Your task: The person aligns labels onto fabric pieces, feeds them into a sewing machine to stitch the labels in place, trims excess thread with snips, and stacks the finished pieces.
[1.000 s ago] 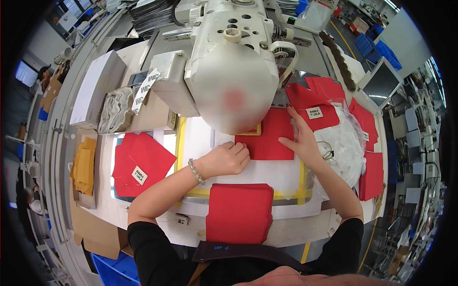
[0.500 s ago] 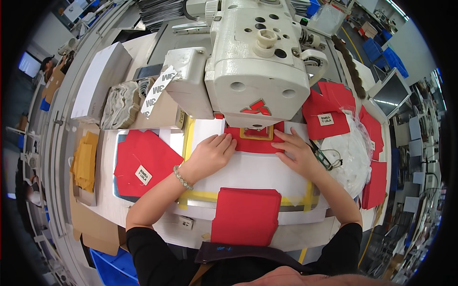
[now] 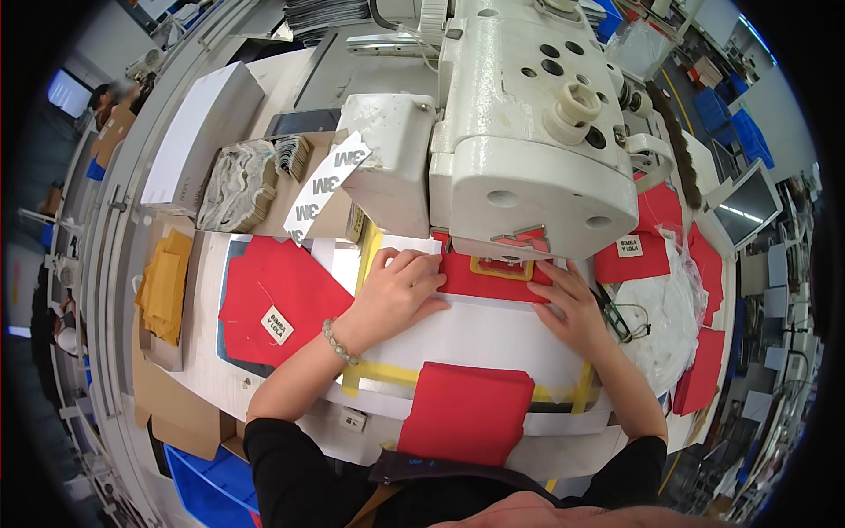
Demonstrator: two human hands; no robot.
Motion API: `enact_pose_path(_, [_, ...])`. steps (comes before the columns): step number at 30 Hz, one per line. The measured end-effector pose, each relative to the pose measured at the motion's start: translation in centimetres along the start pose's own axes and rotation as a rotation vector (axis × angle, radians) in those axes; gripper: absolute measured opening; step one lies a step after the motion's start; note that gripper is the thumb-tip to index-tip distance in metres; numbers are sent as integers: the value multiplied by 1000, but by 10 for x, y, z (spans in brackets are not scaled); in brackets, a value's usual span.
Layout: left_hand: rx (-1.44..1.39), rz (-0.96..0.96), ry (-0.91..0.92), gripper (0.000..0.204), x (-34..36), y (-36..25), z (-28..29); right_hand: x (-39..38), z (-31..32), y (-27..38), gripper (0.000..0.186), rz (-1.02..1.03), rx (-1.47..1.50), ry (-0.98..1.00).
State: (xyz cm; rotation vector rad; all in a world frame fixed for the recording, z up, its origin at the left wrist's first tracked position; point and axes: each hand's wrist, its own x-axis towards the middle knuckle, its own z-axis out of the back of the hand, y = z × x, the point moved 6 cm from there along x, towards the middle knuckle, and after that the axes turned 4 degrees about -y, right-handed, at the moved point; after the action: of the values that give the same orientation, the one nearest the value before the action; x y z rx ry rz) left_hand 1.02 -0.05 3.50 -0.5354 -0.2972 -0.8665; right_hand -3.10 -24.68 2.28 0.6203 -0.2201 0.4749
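Observation:
A red fabric piece lies flat beneath the head of a white industrial sewing machine. Over its middle sits a small yellow rectangular frame. My left hand rests at the left end of the fabric, fingers bent lightly and thumb stretched apart. At the other end, the fingertips of my right hand touch the fabric beside the yellow frame, fingers extended and spread. Neither hand grips anything. A neat stack of red fabric pieces lies at the table's near edge, between my forearms.
Red pieces with a pale label lie at left, near yellow pieces in a box. Behind stand a long white box and a cardboard tray of grey shapes. At right are labelled red pieces, a white plastic bag and a screen.
The head view has turned, so the machine and table appear further right. My left thumb has spread away from the fingers. Both hands stay at the ends of the red fabric.

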Motion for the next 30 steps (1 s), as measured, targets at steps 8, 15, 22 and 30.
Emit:
enact_pose_path(8, [23,-12,2,32,-1,3,-1,1,1,2,31,-14,-10,-15])
enact_pose_path(15, [31,-18,-14,28,-2,0,0,1,3,5,33,0,-11,-32])
enact_pose_path(22, [18,-54,-18,19,-4,-1,-2,1,3,7,33,9,-28,-27])
enact_pose_path(30, [39,-88,-25,18,-7,-3,-4,1,7,7,30,9,-62,-77])
